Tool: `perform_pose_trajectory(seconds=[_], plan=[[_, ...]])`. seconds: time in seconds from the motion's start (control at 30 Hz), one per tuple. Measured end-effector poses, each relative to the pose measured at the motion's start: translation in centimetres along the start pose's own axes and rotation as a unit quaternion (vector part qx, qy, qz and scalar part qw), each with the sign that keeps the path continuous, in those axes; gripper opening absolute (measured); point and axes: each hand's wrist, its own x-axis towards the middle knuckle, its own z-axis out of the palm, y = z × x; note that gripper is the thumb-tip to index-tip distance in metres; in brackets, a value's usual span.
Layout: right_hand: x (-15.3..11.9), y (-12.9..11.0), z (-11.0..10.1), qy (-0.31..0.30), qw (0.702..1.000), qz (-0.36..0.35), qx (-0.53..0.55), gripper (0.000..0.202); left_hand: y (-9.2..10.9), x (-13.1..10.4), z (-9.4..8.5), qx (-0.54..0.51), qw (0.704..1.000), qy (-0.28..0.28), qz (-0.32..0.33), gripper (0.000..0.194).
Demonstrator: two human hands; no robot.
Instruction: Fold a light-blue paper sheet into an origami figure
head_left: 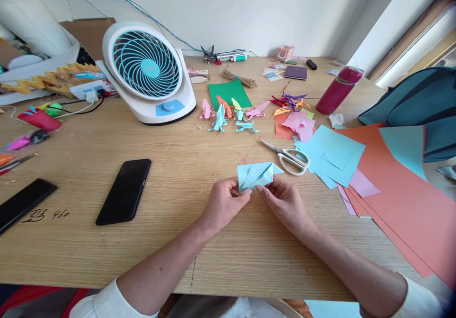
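Between my two hands is a light-blue piece of folded paper (pixel 254 174), with slanting creases and a pointed flap sticking out to the right. My left hand (pixel 225 203) pinches its lower left part, thumb in front and fingers behind. On the lower right, my right hand (pixel 285 203) grips the same paper, its thumb near the left thumb. The fingers behind the paper are partly hidden. Just beyond the right hand lie scissors (pixel 294 160) with white handles. Several small folded paper figures (pixel 220 117) in blue, pink, orange and yellow stand farther back.
A white fan (pixel 146 71) stands back left. Two black phones (pixel 124 192) lie on the left. Light-blue sheets (pixel 329 152) and large orange sheets (pixel 402 199) spread over the right side. A magenta bottle (pixel 338 90) stands behind them, near a teal bag (pixel 402 99).
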Motion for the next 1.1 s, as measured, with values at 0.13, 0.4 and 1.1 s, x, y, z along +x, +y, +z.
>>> perform_pose_trajectory(seconds=[0.13, 0.4, 1.1], plan=[[0.0, 0.01, 0.04, -0.011, 1.0, 0.005, 0.009, 0.024, 0.07, -0.1, -0.05, 0.013, 1.0, -0.004, 0.001, 0.018], [0.12, -0.2, -0.02, 0.025, 1.0, 0.012, 0.004, 0.031, -0.15, -0.03, -0.14, -0.005, 1.0, 0.01, -0.014, 0.021], [0.18, -0.38, 0.05, 0.038, 0.998, 0.046, 0.016, 0.034, 0.3, 0.04, -0.35, -0.088, 0.995, -0.029, -0.038, 0.031]])
